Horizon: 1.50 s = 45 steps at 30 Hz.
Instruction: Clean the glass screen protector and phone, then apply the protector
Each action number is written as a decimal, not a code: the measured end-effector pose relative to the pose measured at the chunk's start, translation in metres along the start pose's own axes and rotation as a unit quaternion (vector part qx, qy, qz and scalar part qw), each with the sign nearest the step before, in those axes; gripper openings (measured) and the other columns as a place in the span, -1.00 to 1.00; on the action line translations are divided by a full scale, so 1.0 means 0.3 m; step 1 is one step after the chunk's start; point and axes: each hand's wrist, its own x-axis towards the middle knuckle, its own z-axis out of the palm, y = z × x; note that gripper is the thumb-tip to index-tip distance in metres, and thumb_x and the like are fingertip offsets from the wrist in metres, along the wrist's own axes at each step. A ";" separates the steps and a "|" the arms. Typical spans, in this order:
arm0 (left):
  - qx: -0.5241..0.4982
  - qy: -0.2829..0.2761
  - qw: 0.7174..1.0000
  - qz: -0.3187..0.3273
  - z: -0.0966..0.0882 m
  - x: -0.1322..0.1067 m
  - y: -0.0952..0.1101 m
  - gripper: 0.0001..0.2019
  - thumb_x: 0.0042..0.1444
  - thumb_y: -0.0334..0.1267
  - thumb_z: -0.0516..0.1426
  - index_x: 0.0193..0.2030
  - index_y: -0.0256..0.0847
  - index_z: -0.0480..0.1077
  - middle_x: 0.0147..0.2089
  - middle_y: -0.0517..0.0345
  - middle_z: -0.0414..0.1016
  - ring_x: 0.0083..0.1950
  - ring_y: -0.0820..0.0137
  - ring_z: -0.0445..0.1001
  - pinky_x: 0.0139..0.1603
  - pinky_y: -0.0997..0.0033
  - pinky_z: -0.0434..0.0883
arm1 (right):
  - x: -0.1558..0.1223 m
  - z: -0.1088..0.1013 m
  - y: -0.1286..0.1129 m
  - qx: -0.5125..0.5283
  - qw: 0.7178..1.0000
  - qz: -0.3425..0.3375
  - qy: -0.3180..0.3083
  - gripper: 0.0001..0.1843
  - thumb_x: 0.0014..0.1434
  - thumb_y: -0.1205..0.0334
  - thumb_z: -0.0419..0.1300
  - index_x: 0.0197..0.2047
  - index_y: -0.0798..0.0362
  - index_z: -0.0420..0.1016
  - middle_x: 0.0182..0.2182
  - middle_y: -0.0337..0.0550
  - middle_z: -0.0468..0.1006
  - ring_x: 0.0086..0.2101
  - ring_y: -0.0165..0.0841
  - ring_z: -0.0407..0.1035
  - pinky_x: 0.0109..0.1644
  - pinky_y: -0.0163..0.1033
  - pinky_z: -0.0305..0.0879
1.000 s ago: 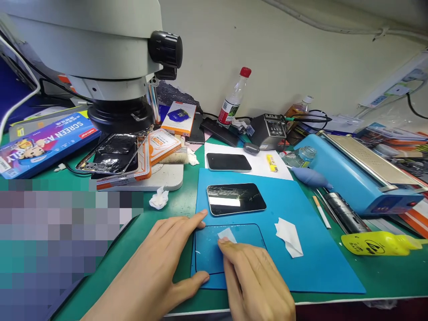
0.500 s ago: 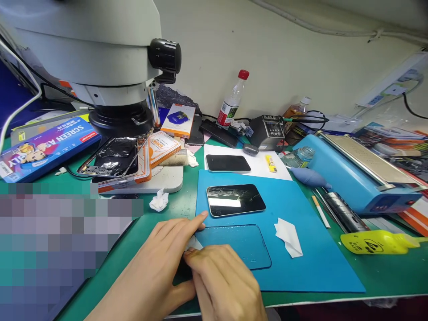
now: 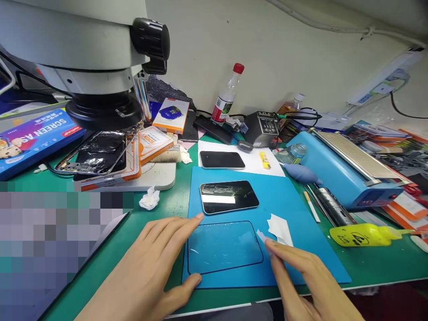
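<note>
A clear phone glass panel (image 3: 224, 248) with a thin black border lies flat on the blue mat (image 3: 321, 267), small marks and streaks showing on it. At its left edge my left hand (image 3: 160, 258) is open, with thumb and fingers apart around that end. Beyond the panel's right edge, my right hand (image 3: 294, 272) pinches a small whitish flat piece (image 3: 261, 236) between thumb and fingers; its material is unclear. Near those fingertips a creased white wipe (image 3: 280, 229) rests on the mat. Behind the panel lies a black phone (image 3: 230, 196) with a scratched-looking, glossy face.
A second phone (image 3: 222, 160) lies on white paper at the back. A microscope (image 3: 100, 67) overhangs the left, above stacked boxes and an opened phone frame (image 3: 100, 154). A blue machine (image 3: 347, 171), a blower bulb (image 3: 302, 174) and a yellow bottle (image 3: 363, 235) stand or lie at right.
My right hand has moved from the panel's left end to beyond its right edge, carrying the whitish piece. My left hand stays at the left end. The camera view has shifted slightly.
</note>
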 end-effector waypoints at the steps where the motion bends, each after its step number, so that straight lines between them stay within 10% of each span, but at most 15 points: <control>1: 0.008 0.001 1.000 0.007 0.001 0.000 0.001 -0.11 0.31 -0.27 0.30 0.65 0.10 -0.06 0.45 0.11 0.53 0.36 0.11 0.57 0.29 0.12 0.60 | -0.004 0.008 -0.007 -0.005 1.000 -0.026 -0.012 -0.80 0.44 0.38 0.30 0.07 -0.04 0.64 -0.08 -0.22 0.74 -0.09 -0.35 0.65 0.13 -0.28 0.49; 13: 0.035 0.021 0.999 0.017 -0.006 0.018 0.023 -0.11 0.24 -0.36 0.26 0.62 -0.03 -0.04 0.34 0.06 0.62 0.27 0.12 0.62 0.21 0.10 0.60 | -0.041 0.070 -0.058 -0.037 0.993 -0.099 -0.057 -0.78 0.48 0.40 0.25 0.15 0.12 0.59 -0.05 -0.05 0.73 -0.05 -0.29 0.62 0.12 -0.19 0.46; 21: 0.011 0.028 0.999 0.018 -0.002 0.025 0.028 -0.12 0.21 -0.38 0.21 0.61 -0.04 -0.07 0.30 -0.01 0.63 0.24 0.08 0.63 0.19 0.04 0.58 | -0.024 0.156 -0.238 0.073 0.995 -0.067 -0.021 -0.73 0.36 0.56 0.26 0.00 0.04 0.61 -0.17 -0.09 0.75 -0.15 -0.25 0.67 -0.03 -0.15 0.54; 36: -0.025 -0.010 1.000 0.008 0.008 0.013 0.015 0.13 0.11 -0.47 0.22 0.70 0.07 -0.31 0.30 -0.02 0.59 0.26 0.04 0.59 0.21 -0.03 0.53 | 0.010 0.199 -0.312 0.229 0.968 -0.056 -0.090 -0.70 0.35 0.63 0.16 -0.07 0.09 0.62 -0.36 -0.20 0.59 -0.36 -0.38 0.50 -0.20 -0.24 0.39; 41: -0.009 -0.013 1.000 0.008 0.004 0.015 0.015 0.24 0.03 -0.46 0.32 0.69 0.10 -0.33 0.36 -0.03 0.57 0.30 0.00 0.58 0.24 -0.03 0.56 | 0.058 0.159 -0.269 0.294 0.944 -0.035 -0.144 -0.80 0.42 0.46 0.22 -0.15 -0.02 0.61 -0.34 -0.32 0.69 -0.36 -0.46 0.60 -0.22 -0.40 0.51; 45: -0.007 0.003 1.000 -0.006 -0.018 0.022 0.030 0.37 -0.04 -0.16 0.55 0.69 0.09 -0.30 0.32 -0.01 0.62 0.24 -0.04 0.63 0.16 0.00 0.64 | 0.066 0.059 -0.158 0.216 0.970 0.109 -0.029 -0.88 0.39 0.31 0.35 -0.07 -0.12 0.67 -0.19 -0.32 0.75 -0.25 -0.39 0.67 -0.18 -0.40 0.56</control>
